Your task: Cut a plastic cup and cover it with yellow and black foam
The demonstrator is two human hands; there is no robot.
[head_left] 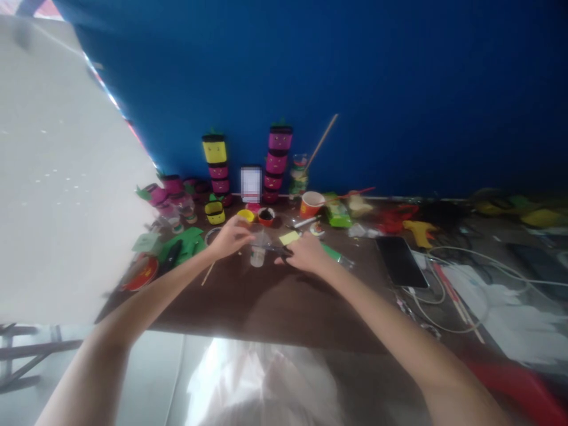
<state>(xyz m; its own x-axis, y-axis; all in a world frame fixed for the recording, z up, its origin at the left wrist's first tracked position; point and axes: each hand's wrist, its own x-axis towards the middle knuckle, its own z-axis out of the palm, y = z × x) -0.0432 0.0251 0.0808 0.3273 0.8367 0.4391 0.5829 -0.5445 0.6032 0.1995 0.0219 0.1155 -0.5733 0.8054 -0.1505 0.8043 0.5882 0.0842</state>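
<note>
My left hand (233,236) has its fingers drawn together at the rim of a clear plastic piece, too blurred to make out. My right hand (306,251) is closed around the handles of dark scissors (284,252), whose blades point left toward the other hand. Below and between the hands is a small translucent cup (257,256). A pale yellow piece (289,238) lies beside the right hand's fingers. Behind the left hand sits a yellow cup (245,215), with a small cup of dark content (266,216) to its right.
Stacked purple and yellow face cups (215,149) stand along the blue wall, near a phone (251,184). Green sheets (189,244) lie left. An orange paper cup (312,204), a black tablet (402,261), a yellow glue gun (419,232) and white cables are on the right.
</note>
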